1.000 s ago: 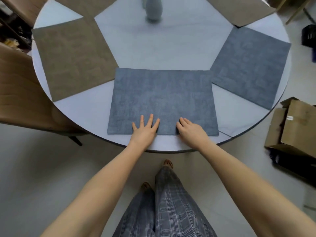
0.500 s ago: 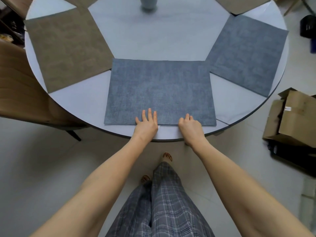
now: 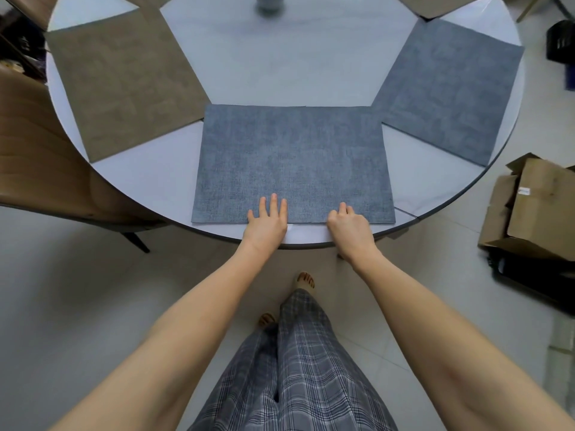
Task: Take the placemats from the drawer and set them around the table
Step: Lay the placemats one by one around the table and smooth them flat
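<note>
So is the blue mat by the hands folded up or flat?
Flat. The blue mat lies spread on the table, all four corners showing and no crease.

The round white counter (image 3: 149, 181) carries a blue-grey placemat (image 3: 292, 163) lying flat under the fingers (image 3: 273, 202). A brown placemat (image 3: 124, 85) lies left of them, another blue-grey placemat (image 3: 448, 88) right, and a grey vase (image 3: 269, 1) stands beyond.
</note>
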Demonstrator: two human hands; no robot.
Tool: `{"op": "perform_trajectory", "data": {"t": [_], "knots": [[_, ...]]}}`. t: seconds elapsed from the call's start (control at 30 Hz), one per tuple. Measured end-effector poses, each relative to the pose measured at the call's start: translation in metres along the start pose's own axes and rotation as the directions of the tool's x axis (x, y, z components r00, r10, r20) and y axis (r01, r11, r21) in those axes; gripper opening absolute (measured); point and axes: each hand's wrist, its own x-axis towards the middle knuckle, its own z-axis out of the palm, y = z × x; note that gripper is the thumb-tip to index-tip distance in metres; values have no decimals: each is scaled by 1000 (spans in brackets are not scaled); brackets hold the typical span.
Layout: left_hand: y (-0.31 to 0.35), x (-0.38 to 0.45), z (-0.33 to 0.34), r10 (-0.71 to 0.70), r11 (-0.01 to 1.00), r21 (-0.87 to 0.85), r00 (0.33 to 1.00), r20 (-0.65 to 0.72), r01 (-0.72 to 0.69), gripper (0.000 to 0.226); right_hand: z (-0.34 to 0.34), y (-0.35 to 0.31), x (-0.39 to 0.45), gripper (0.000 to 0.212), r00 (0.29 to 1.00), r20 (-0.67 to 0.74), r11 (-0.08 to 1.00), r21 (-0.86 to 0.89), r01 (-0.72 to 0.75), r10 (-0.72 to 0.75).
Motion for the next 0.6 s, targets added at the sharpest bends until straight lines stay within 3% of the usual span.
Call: {"op": "perform_trajectory", "data": {"t": [0.23, 0.3, 0.4, 0.47, 0.53, 0.6], "knots": [[-9, -4, -4, 39, 999, -30, 999, -7, -39, 63, -5, -3, -3, 27, 1000, 28, 998, -59, -3, 5], [-12, -4, -13, 40, 997, -69, 999, 7, -40, 54, -13, -4, -2, 26, 999, 49, 997, -70, -9, 12], [-22, 5, -30, -74, 957, -288, 984, -165, 23, 31, -25, -3, 11, 23, 998, 22, 997, 44, -57, 56], [-30, 24, -26, -121, 922, -386, 954, -275, 6, 40, -21, -5, 33, 16, 988, -147, 972, 236, -6, 42], [-35, 43, -16, -150, 903, -425, 970, -193, 55, 56, -4, -13, 63, 35, 964, -264, 917, 383, 110, -5], [-33, 52, -1, -187, 898, -413, 981, -48, 150, 63, 14, -20, 81, 56, 976, -207, 905, 399, 151, -71]]}}
